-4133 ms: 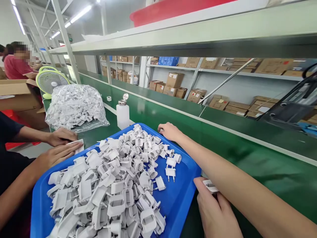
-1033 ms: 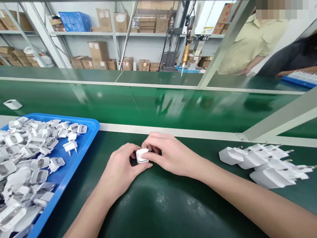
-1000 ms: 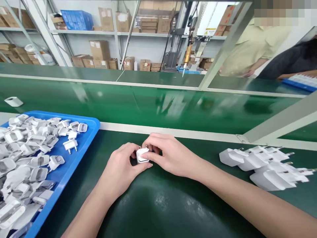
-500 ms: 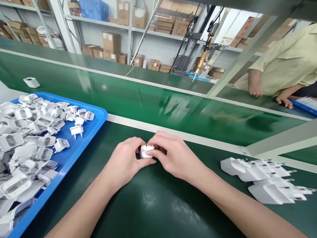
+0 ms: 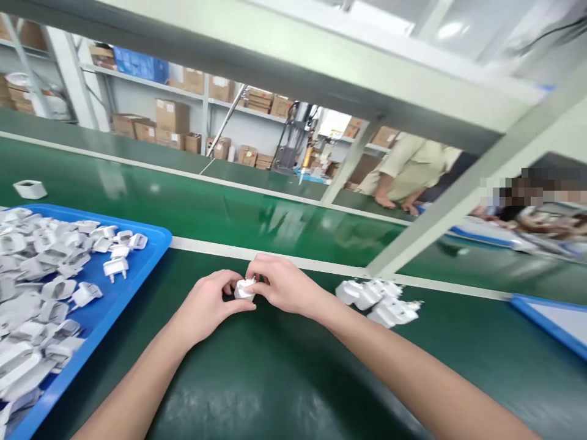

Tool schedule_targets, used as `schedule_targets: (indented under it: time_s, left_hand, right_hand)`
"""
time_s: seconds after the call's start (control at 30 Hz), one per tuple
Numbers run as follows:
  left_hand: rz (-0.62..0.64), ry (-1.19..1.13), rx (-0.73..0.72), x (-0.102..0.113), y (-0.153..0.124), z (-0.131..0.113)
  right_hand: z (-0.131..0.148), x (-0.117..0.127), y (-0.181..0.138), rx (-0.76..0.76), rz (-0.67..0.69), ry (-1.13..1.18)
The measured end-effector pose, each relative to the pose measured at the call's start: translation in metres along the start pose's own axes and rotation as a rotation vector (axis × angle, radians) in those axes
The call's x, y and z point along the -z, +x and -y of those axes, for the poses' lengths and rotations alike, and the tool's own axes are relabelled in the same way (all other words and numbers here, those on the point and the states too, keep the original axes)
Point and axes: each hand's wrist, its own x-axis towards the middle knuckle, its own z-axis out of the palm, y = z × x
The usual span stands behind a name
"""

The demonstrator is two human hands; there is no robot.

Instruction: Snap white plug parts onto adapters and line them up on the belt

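A small white charger plug (image 5: 243, 291) with metal pins facing up sits between my two hands near the middle of the bench. My right hand (image 5: 279, 284) pinches it from the right, thumb in front and fingers behind. My left hand (image 5: 208, 308) is curled round its left side, the thumb stretched along the near side below it; part of the contact is hidden. To the left, a blue tray (image 5: 153, 247) holds many loose white plug parts (image 5: 55, 260). A cluster of white charger plugs (image 5: 389, 305) lies on the bench beyond my right forearm, pins toward the right.
A green upright panel with a pale lower strip (image 5: 275, 261) runs behind my hands. One white housing (image 5: 30, 189) lies near its left part. A slanted metal post (image 5: 422, 229) stands at right, with another blue tray (image 5: 545, 321) beyond. Co-workers sit farther back.
The view has tilted up and swung right, showing the overhead beam and the right-hand tray. My left fingers look slightly looser around the charger plug; the right hand keeps its pinch.
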Motion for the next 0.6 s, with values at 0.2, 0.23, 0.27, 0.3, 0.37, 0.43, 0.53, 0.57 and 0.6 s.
schedule_targets:
  time_s: [0.2,0.23,0.27,0.3,0.37,0.43,0.53,0.57,0.6]
  left_hand:
    - [0.011,0.006,-0.052,-0.005,-0.004,0.004]
    - [0.006,0.009,-0.063,-0.006,-0.005,0.004]
    - [-0.002,0.013,-0.074,-0.007,-0.005,0.004]
    - [-0.013,0.016,-0.081,-0.008,-0.005,0.005]
    - [-0.038,0.019,-0.084,-0.010,-0.005,0.006]
    - [-0.049,0.015,-0.092,-0.011,-0.005,0.007]
    - [-0.041,0.017,-0.113,-0.010,-0.004,0.006]
    - [-0.032,0.019,-0.115,-0.009,-0.004,0.005]
    - [-0.023,0.020,-0.119,-0.008,-0.004,0.003]
  right_hand:
    - [-0.015,0.068,-0.063,-0.217,0.205,-0.251]
    - [-0.014,0.079,-0.072,-0.253,0.215,-0.295]
    - [-0.011,0.088,-0.079,-0.281,0.217,-0.332]
    - [-0.008,0.096,-0.084,-0.301,0.209,-0.363]
    - [0.002,0.102,-0.087,-0.319,0.176,-0.397]
    - [0.011,0.098,-0.083,-0.318,0.160,-0.411]
    - [0.018,0.080,-0.069,-0.312,0.218,-0.421]
    - [0.018,0.073,-0.064,-0.307,0.246,-0.423]
    - [0.018,0.066,-0.058,-0.299,0.267,-0.423]
